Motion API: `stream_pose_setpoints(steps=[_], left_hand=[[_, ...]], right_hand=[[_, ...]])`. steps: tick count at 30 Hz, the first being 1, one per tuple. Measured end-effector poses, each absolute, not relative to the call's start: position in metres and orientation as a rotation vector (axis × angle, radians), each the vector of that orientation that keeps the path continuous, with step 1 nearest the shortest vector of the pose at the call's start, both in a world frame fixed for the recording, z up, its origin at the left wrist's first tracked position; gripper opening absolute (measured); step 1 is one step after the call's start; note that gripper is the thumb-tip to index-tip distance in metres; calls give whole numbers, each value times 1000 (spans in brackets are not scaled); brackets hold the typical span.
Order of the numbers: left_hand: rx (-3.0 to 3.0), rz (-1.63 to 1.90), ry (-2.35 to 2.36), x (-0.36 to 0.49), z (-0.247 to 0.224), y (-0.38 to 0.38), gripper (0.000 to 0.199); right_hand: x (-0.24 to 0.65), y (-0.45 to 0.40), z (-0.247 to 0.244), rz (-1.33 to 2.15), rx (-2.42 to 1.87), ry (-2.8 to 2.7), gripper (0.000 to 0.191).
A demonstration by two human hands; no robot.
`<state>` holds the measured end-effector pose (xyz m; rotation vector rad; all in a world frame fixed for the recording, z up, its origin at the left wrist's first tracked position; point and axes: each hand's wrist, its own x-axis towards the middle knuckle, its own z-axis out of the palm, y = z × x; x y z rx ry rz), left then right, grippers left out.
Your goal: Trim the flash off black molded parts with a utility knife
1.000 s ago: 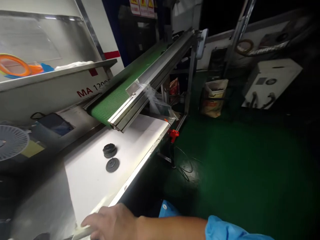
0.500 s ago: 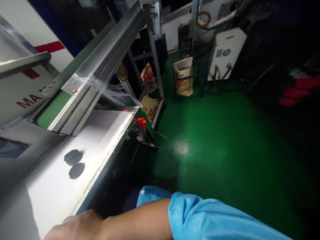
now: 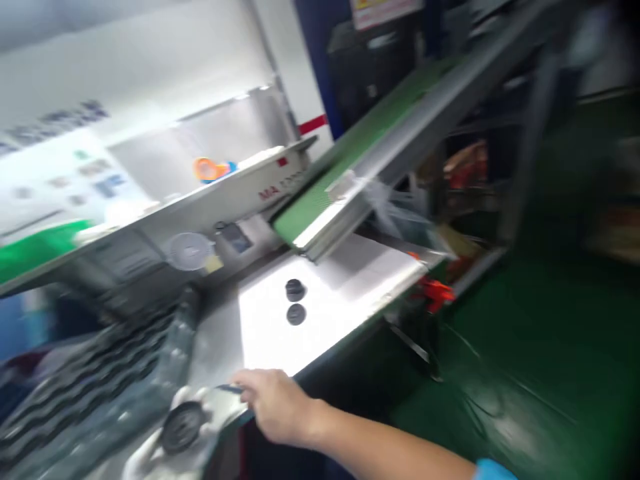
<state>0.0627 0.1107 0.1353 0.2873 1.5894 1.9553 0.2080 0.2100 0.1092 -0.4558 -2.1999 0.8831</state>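
Note:
My left hand point(image 3: 145, 460), in a white glove, holds a round black part point(image 3: 183, 427) at the bottom left. Just right of it, my bare right hand point(image 3: 277, 403) is closed around a thin dark tool point(image 3: 229, 388) whose tip points left toward the glove. Two more black round parts, an upper one point(image 3: 295, 289) and a lower one point(image 3: 296, 314), lie close together on the bright white table surface point(image 3: 270, 340). The picture is blurred by motion.
A green conveyor belt point(image 3: 320, 203) slopes down to the table's back edge. Rows of black parts in clear plastic point(image 3: 100, 387) lie at the left. An orange-red object point(image 3: 436, 293) hangs at the table's right corner. A shelf point(image 3: 230, 180) runs along the back.
The view has swung left, bringing the shelf and plastic-wrapped rows into sight. My gloved left hand with the black part now shows, and the tool in my right hand has become visible.

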Motion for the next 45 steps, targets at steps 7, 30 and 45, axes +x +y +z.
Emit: stream_pose_setpoints(steps=[7, 30, 45], left_hand=[[125, 1794, 698, 23, 114, 107, 20], [-79, 2024, 551, -18, 114, 214, 19], [11, 2034, 698, -20, 110, 225, 34]], right_hand=[[197, 214, 105, 1015, -502, -2267, 19], [100, 252, 105, 585, -905, -2434, 29], [98, 250, 108, 729, -873, -2475, 28]])
